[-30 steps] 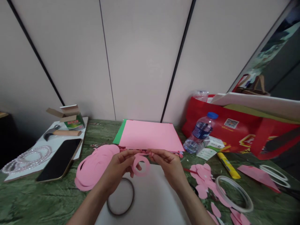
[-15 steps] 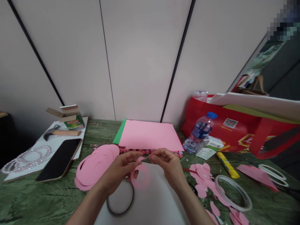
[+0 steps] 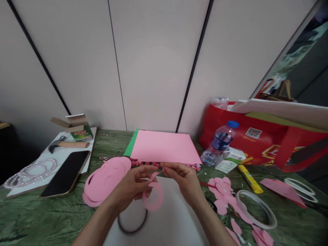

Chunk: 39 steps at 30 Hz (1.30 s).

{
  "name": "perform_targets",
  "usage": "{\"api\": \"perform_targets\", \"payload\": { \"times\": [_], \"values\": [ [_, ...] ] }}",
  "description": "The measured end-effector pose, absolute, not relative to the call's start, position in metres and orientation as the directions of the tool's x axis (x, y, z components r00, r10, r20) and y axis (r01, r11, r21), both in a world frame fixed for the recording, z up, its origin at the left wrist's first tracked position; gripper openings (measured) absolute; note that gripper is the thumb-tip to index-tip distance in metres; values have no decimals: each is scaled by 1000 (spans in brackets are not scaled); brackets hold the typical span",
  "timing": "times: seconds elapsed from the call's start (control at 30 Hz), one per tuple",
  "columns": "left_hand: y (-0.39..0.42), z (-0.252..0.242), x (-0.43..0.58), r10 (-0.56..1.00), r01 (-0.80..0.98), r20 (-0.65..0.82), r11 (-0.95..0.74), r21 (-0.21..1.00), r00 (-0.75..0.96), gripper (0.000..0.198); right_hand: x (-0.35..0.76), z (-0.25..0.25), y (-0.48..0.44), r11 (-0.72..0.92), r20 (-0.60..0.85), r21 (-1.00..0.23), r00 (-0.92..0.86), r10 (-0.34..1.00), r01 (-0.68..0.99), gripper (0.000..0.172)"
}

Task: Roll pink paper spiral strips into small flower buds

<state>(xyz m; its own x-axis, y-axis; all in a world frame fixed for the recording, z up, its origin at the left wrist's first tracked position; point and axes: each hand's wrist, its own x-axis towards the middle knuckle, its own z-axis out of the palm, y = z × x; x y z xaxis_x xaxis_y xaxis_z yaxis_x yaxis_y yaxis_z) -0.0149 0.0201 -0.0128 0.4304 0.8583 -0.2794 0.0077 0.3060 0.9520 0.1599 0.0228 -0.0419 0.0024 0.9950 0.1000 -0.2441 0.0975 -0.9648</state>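
A curled pink paper strip hangs in a loop beneath my fingers. My left hand is closed on the strip between thumb and fingers. The strip's upper end is pinched by my right hand, where a small rolled bit of pink shows at the fingertips. Under both hands lies a white sheet or board, and on it a thin dark ring partly behind my left wrist. Left of my left hand is a pile of pink paper spirals. Small pink rolled pieces line up behind my hands.
Pink sheets lie at the back. A phone, hammer and bead strand are left. On the right are cut pink pieces, a tape roll, yellow glue stick, bottle and red bag.
My right fingertips have shifted slightly left and up and pinch closer round the strip's end. The hanging loop is lower and sharper. My left hand stays nearly in place.
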Motion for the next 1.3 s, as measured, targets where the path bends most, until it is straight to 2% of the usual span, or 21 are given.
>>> {"api": "perform_targets", "payload": {
  "times": [0.17, 0.3, 0.6, 0.73, 1.3],
  "values": [
    [21, -16, -16, 846, 39, -295, 310, 950, 443, 48, 159, -40, 23, 84, 86, -957, 6, 996, -277, 16],
    [21, -17, -16, 847, 35, -253, 269, 963, 466, 49, 158, -37, 21, 82, 88, -958, -11, 996, -276, 15],
    [21, -21, -15, 878, -14, -187, 216, 976, 440, 40, 160, -38, 21, 80, 71, -967, 46, 996, -240, 18],
    [22, -23, -16, 890, -22, -175, 203, 979, 420, 34, 161, -42, 23, 99, 101, -966, 6, 995, -237, 20],
    [21, -18, -15, 879, 24, -209, 220, 975, 428, 37, 160, -34, 21, 76, 84, -961, -20, 996, -265, 18]
  ]
}}
